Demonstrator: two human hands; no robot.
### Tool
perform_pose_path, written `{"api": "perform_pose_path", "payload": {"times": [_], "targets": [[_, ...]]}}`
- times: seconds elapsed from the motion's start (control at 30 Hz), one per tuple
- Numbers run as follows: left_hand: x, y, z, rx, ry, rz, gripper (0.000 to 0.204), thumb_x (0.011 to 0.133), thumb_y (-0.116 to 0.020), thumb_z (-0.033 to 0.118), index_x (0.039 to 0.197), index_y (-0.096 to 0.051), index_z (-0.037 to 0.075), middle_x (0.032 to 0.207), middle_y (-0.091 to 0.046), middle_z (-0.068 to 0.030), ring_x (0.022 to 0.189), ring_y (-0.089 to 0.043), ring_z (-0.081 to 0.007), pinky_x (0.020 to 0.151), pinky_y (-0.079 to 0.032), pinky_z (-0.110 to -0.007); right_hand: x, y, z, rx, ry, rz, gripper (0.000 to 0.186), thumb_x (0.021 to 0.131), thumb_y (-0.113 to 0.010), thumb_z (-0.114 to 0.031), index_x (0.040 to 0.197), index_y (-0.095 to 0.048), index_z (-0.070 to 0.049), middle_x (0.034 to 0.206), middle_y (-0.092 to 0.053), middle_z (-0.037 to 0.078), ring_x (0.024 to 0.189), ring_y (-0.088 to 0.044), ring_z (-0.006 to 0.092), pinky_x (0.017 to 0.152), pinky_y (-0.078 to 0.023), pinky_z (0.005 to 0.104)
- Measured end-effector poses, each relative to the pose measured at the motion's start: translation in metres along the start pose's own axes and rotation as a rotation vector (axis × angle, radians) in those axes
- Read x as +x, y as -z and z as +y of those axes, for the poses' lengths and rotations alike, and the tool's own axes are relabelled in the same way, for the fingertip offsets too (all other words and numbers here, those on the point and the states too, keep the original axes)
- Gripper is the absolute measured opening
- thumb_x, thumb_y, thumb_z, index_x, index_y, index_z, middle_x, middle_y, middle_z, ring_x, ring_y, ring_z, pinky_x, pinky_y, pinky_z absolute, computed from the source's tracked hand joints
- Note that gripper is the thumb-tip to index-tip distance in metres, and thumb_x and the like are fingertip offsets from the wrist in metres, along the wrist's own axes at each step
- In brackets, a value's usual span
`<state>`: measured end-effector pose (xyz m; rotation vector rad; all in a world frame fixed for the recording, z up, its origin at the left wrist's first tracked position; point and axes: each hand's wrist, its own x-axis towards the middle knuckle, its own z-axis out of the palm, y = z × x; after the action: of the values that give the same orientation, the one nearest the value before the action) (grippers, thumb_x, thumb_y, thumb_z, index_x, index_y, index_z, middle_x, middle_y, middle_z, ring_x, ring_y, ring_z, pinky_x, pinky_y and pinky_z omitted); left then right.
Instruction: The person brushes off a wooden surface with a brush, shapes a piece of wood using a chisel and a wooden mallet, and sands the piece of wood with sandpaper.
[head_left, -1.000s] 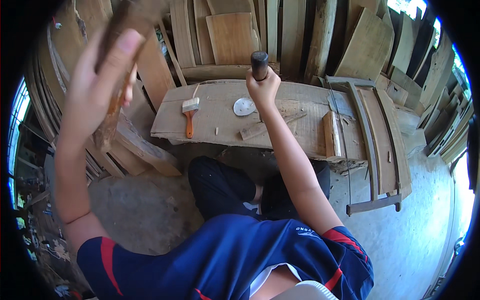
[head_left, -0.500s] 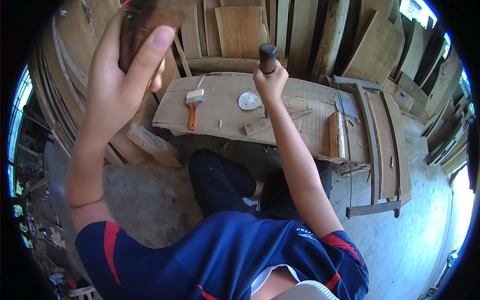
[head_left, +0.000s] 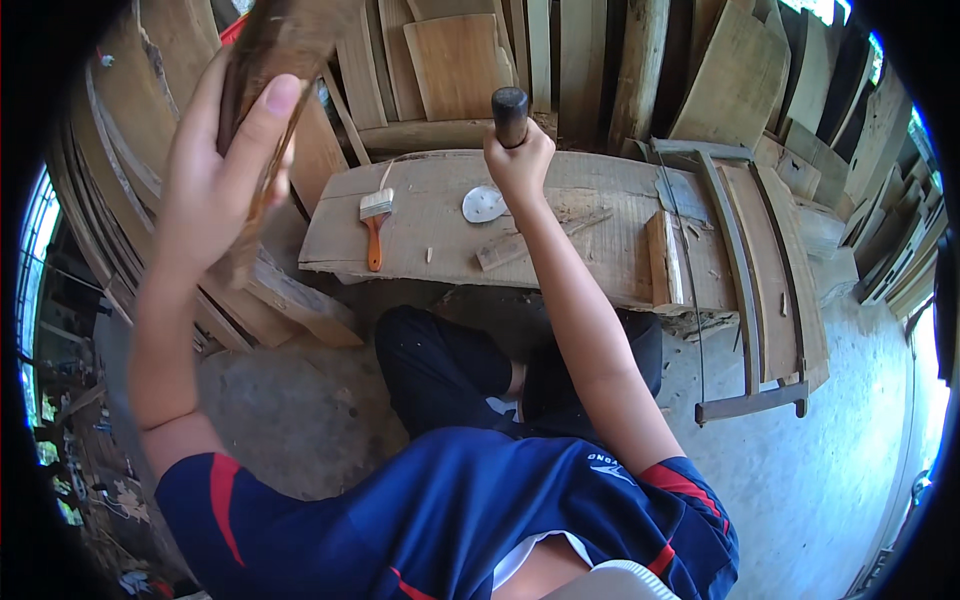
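Note:
My left hand [head_left: 205, 170] is raised at the upper left, its fingers wrapped round a thick brown wooden mallet [head_left: 290, 45]. The mallet is blurred and partly cut off by the top edge. Over the middle of the bench plank [head_left: 335, 220], my right hand [head_left: 522, 165] grips an upright chisel [head_left: 511, 118] by its dark, round handle. Its blade is hidden behind my hand and forearm. Just below that hand, a narrow wood strip [head_left: 500, 252] lies on the plank, partly covered by my forearm.
On the plank lie a paintbrush [head_left: 375, 230] with an orange handle, a white round disc [head_left: 480, 206] and a wood block [head_left: 662, 260]. A frame saw [head_left: 738, 270] leans at the right end. Boards [head_left: 455, 65] stand along the back; my crossed legs [head_left: 440, 355] are close in front.
The view has shifted slightly. My left hand and the mallet remain raised, sharper now than before. My right hand still grips the chisel over the plank.

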<state>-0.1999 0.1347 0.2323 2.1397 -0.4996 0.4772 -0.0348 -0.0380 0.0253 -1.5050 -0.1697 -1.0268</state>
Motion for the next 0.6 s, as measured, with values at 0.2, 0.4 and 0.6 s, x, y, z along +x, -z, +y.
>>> {"api": "perform_pose_path", "payload": {"times": [0.2, 0.4, 0.6], "targets": [[-0.008, -0.039, -0.072, 0.473, 0.101, -0.249, 0.040, 0.089, -0.058, 0.034, 0.106, -0.047, 0.000, 0.081, -0.061, -0.0129, 0.068, -0.061, -0.0200, 0.062, -0.050, -0.033, 0.003, -0.004, 0.002, -0.005, -0.032, -0.017, 0.013, 0.066, -0.063, -0.008, 0.063, -0.055, 0.001, 0.057, -0.055, 0.020, 0.056, -0.059, 0.0359, 0.055, -0.047, 0.0359], [0.000, 0.007, -0.007, 0.066, 0.087, -0.022, 0.036, 0.092, -0.055, 0.036, 0.107, -0.049, 0.004, 0.068, -0.051, -0.0003, 0.050, -0.047, -0.0051, 0.045, -0.040, -0.020, 0.001, -0.005, 0.002, 0.008, -0.066, -0.039, 0.012, 0.066, -0.063, -0.008, 0.064, -0.055, 0.002, 0.058, -0.055, 0.021, 0.058, -0.060, 0.0368, 0.056, -0.047, 0.0362], [-0.010, -0.051, -0.072, 0.113, -0.153, 0.002, 0.025, 0.091, -0.057, 0.023, 0.094, -0.051, -0.001, 0.066, -0.056, -0.0062, 0.056, -0.055, -0.0151, 0.054, -0.045, -0.028, 0.001, -0.006, 0.001, 0.004, -0.060, -0.041, 0.013, 0.067, -0.063, -0.009, 0.065, -0.056, 0.002, 0.058, -0.056, 0.020, 0.057, -0.060, 0.0360, 0.056, -0.047, 0.0365]]}}
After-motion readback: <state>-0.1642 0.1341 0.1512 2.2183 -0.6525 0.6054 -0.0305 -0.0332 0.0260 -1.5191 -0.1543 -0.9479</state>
